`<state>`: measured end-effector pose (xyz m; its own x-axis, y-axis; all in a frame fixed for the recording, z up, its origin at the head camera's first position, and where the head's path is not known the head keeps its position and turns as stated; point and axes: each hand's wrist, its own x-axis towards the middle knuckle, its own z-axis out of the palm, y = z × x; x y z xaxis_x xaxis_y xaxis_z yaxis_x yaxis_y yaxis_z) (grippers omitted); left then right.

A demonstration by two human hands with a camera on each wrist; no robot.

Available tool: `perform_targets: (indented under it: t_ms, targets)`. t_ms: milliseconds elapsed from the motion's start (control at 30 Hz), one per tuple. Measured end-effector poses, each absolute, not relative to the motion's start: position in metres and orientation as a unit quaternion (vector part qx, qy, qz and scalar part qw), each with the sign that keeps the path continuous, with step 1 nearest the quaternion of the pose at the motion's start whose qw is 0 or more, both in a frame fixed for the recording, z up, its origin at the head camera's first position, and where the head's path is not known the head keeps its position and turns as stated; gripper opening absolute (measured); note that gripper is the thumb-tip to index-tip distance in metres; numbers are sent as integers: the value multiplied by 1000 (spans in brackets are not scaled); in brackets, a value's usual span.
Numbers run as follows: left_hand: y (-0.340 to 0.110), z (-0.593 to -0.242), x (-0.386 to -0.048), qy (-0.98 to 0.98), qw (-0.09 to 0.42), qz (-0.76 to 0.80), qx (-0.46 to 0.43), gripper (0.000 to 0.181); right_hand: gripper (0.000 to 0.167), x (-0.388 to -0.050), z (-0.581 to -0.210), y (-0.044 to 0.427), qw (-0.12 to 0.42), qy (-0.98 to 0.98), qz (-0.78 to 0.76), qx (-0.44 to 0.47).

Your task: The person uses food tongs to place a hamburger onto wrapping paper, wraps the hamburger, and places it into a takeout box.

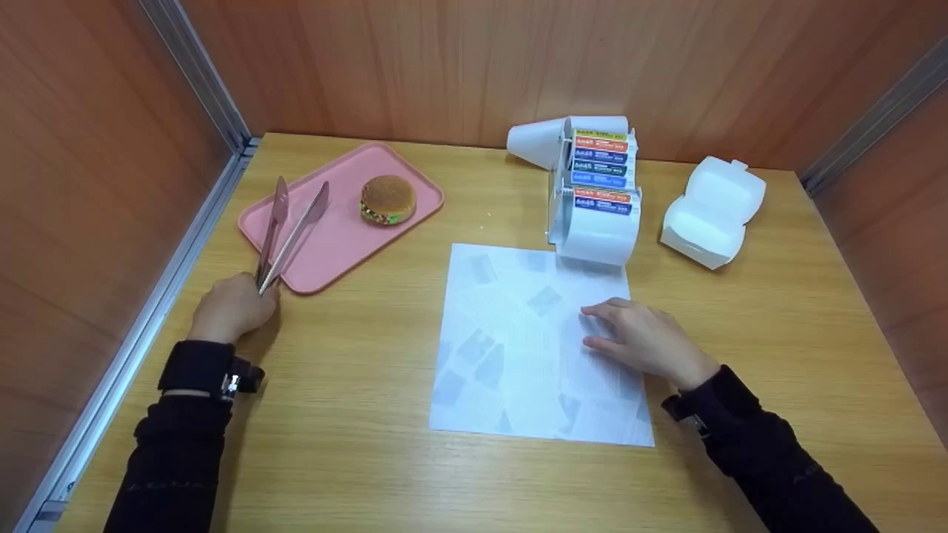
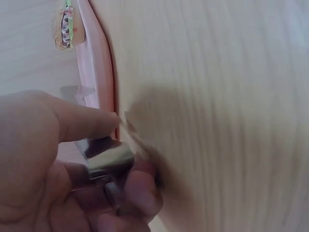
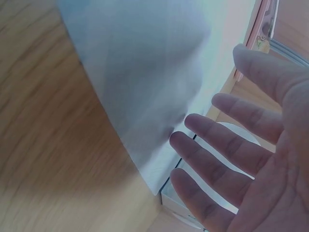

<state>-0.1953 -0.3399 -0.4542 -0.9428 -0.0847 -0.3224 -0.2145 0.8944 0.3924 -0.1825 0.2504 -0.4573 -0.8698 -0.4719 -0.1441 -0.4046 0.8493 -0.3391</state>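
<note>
My left hand [image 1: 235, 305] grips the handle end of metal tongs [image 1: 296, 235], their two arms spread apart over the near left part of a pink tray [image 1: 337, 255]. In the left wrist view the fingers curl round the shiny tongs [image 2: 111, 159]. A burger [image 1: 388, 200] in a sesame bun lies on the tray, to the right of the tongs' tips. Over the right part of a white paper sheet [image 1: 518, 355] hovers my right hand [image 1: 652, 342], its fingers spread and holding nothing, as the right wrist view also shows.
Behind the sheet stands a dispenser [image 1: 601, 215] with a white roll and coloured labels, touching the sheet's far edge. A white cone-shaped piece [image 1: 535, 143] sits at its left. To the right is an opened white burger box [image 1: 703, 222]. Wooden walls [image 1: 415, 74] enclose the table.
</note>
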Motion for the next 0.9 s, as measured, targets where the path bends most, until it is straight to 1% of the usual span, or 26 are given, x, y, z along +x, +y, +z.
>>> perform_targets:
  t_ms: [100,167,300,567,700,800,900]
  targets:
    - [-340,-455,-197,960,161,217,-71,51,52,-183,-457,250,117,955,-153,-226]
    - [-339,-455,-198,960,158,219,-73,55,52,-183,-456,250,119,955,-155,-225]
    - [-339,-457,-198,958,140,234,-85,58,52,-184,-455,249,119,955,-156,-221]
    - [-332,-456,-194,965,55,242,-90,51,52,-185,-453,246,114,956,-161,-218]
    - [-324,-452,-194,967,23,234,-96,48,53,-187,-452,243,112,954,-180,-213]
    - [-315,-448,-194,968,-3,230,-102,49,55,-188,-451,240,110,953,-193,-206]
    - [-302,-444,-191,968,-43,228,-97,46,61,-191,-451,236,119,953,-210,-185]
